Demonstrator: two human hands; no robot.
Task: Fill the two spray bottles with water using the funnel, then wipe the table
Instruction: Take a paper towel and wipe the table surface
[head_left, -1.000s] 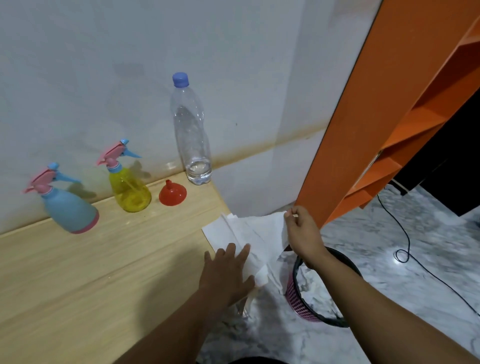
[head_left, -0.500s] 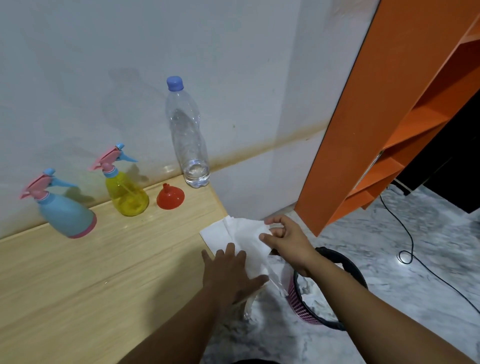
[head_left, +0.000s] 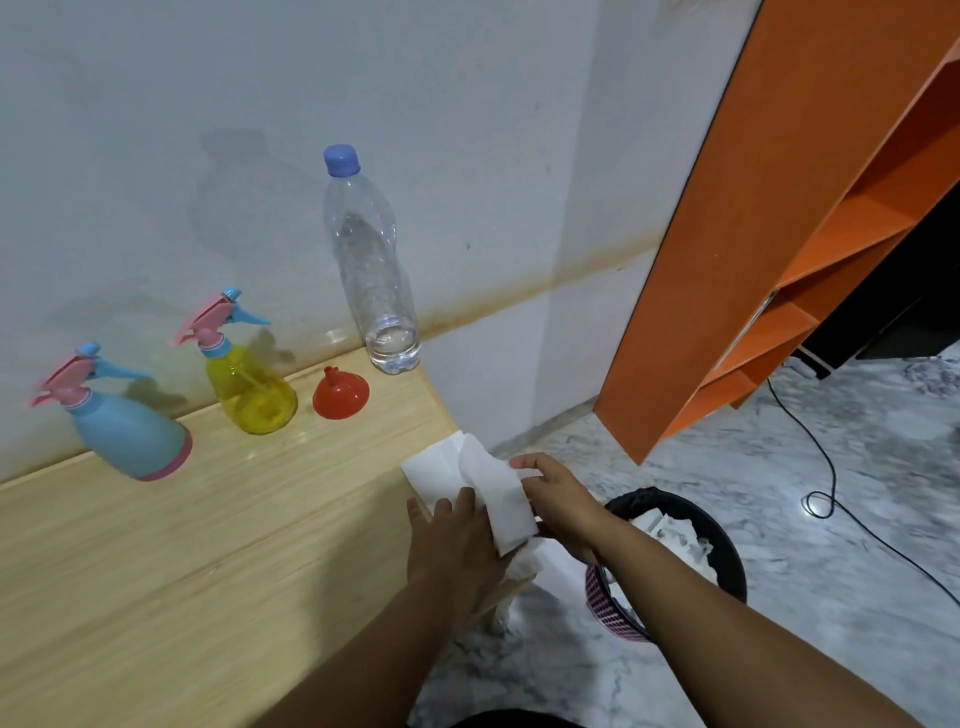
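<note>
White tissue (head_left: 470, 480) lies at right edge of wooden table (head_left: 208, 545), one flap folded over. We press it flat with left hand (head_left: 457, 540), fingers straight on sheet. Our right hand (head_left: 558, 501) pinches folded flap from right side. Blue spray bottle (head_left: 122, 428), yellow spray bottle (head_left: 249, 387), red funnel (head_left: 340, 394), water bottle (head_left: 371, 270) stand along wall.

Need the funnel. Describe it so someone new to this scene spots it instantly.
Look along the back of the wooden table, against the wall. Between the yellow spray bottle and the tall clear water bottle sits the funnel: small, red, upside down, spout pointing up, the only red item there.
</note>
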